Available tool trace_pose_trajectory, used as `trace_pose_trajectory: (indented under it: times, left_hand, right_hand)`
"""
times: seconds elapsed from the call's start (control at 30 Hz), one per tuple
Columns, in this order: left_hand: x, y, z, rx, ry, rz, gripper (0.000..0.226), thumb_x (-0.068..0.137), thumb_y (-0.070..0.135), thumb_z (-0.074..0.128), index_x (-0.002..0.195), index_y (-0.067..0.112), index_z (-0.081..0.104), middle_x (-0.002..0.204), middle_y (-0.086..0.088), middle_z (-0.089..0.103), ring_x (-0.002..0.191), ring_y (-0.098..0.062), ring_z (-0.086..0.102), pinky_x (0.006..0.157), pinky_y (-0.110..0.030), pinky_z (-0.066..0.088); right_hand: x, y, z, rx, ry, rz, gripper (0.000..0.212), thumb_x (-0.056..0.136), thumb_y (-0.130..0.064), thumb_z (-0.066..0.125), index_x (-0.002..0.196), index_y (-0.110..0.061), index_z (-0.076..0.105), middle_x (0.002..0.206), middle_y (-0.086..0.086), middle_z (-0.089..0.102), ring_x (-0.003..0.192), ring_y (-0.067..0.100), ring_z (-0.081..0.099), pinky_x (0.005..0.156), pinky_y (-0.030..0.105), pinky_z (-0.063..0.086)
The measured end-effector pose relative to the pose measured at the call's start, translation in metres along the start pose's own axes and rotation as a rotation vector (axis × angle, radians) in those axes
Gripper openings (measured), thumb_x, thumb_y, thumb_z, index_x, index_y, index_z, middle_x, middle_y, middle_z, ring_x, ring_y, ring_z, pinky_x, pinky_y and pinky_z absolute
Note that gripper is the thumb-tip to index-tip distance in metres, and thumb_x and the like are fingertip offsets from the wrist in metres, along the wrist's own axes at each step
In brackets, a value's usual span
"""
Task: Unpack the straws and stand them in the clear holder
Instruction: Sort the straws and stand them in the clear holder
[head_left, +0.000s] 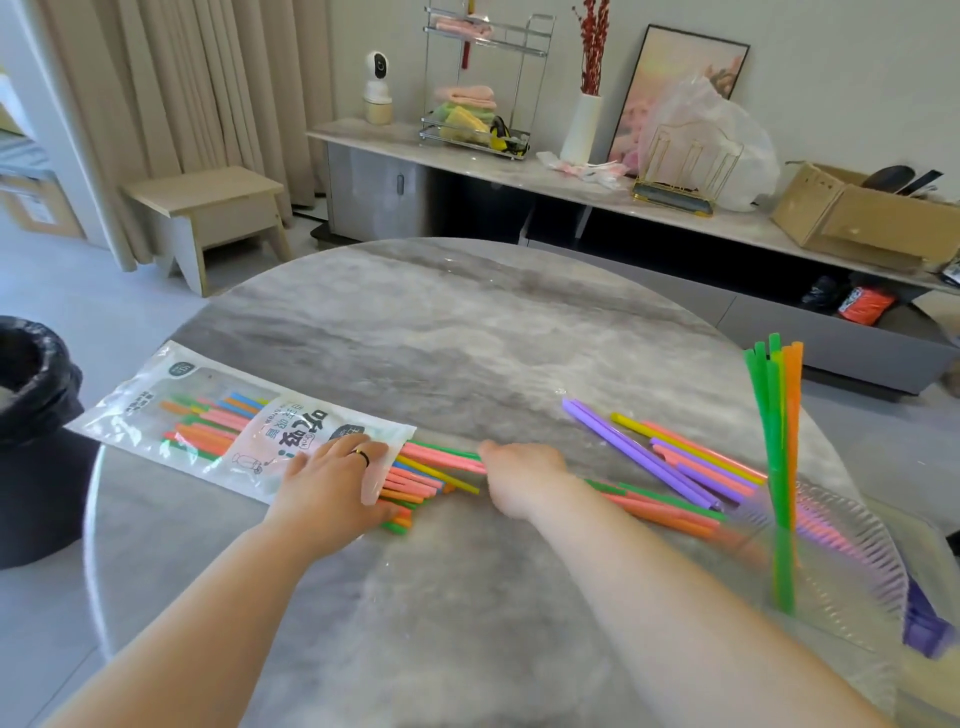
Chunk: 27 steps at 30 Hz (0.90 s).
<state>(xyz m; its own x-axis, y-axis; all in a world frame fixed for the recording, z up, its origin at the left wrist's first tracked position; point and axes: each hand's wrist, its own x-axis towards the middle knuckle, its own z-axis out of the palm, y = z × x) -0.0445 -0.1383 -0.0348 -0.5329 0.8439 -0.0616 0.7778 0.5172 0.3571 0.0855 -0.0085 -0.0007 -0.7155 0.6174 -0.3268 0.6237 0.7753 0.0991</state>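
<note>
A printed plastic straw bag (228, 415) lies on the left of the round marble table (467, 322), with coloured straws still inside. My left hand (337, 478) presses flat on the bag's open end. Pink, green and orange straws (436, 462) stick out of that opening. My right hand (519, 473) grips those protruding straws, fingers curled around them. Loose purple, yellow and pink straws (670, 457) lie on the table to the right. The clear ribbed holder (841, 561) stands at the right edge, with green and orange straws (774, 426) upright in it.
A black-lined bin (31, 415) stands left of the table. Behind are a wooden stool (208, 208) and a long sideboard (571, 192) with a rack, vase, bags and a cardboard box (862, 218). A purple object (924, 623) lies beside the holder.
</note>
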Motion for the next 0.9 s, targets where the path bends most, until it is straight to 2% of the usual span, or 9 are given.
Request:
trace_pose_trajectory:
  times: [0.13,0.27,0.37,0.47,0.7,0.9]
  left_hand:
    - [-0.003,-0.003,-0.002,-0.015,0.021,0.004,0.066,0.079,0.043,0.059,0.137,0.026,0.031,0.149,0.008,0.028,0.137,-0.014,0.025,0.109,-0.033,0.018]
    - [-0.007,-0.006,-0.004,-0.031,0.036,-0.018,0.064,0.08,0.039,0.06,0.136,0.025,0.033,0.149,0.006,0.029,0.136,-0.016,0.027,0.108,-0.032,0.018]
    - [-0.009,-0.009,-0.005,-0.02,0.04,-0.025,0.063,0.08,0.039,0.059,0.136,0.025,0.033,0.148,0.006,0.03,0.135,-0.016,0.029,0.107,-0.031,0.019]
    - [-0.01,-0.009,-0.005,-0.037,0.041,-0.034,0.061,0.081,0.038,0.059,0.135,0.025,0.034,0.148,0.006,0.029,0.134,-0.016,0.029,0.106,-0.031,0.018]
    - [-0.006,-0.007,-0.002,-0.029,0.02,-0.027,0.061,0.082,0.041,0.055,0.137,0.026,0.031,0.15,0.006,0.025,0.137,-0.014,0.024,0.11,-0.032,0.014]
    - [-0.003,0.002,0.003,-0.059,0.003,-0.073,0.064,0.084,0.041,0.053,0.14,0.024,0.025,0.153,0.005,0.02,0.141,-0.012,0.015,0.115,-0.037,0.006]
  right_hand:
    - [-0.013,0.018,-0.01,-0.071,0.012,-0.014,0.035,0.088,-0.002,0.038,0.122,-0.009,0.041,0.126,0.015,0.056,0.117,0.031,0.052,0.09,0.036,0.041]
    - [-0.023,0.032,-0.019,-0.151,0.078,0.007,0.033,0.088,-0.002,0.037,0.12,-0.01,0.043,0.12,0.013,0.059,0.111,0.031,0.056,0.074,0.031,0.037]
    - [-0.025,0.039,-0.03,-0.207,0.148,0.039,0.033,0.089,-0.004,0.035,0.119,-0.012,0.046,0.121,0.011,0.061,0.113,0.029,0.056,0.083,0.032,0.04]
    - [-0.022,0.044,-0.042,-0.324,0.245,0.036,0.033,0.09,-0.007,0.034,0.119,-0.014,0.047,0.124,0.01,0.059,0.118,0.029,0.051,0.095,0.036,0.034]
    - [-0.015,0.063,-0.082,-0.577,0.377,-0.014,0.03,0.091,-0.009,0.034,0.115,-0.016,0.051,0.121,0.008,0.06,0.116,0.028,0.05,0.096,0.037,0.03]
    - [-0.025,0.078,-0.121,-0.834,0.39,-0.017,0.025,0.094,-0.014,0.034,0.112,-0.019,0.051,0.116,0.004,0.063,0.112,0.026,0.052,0.093,0.036,0.031]
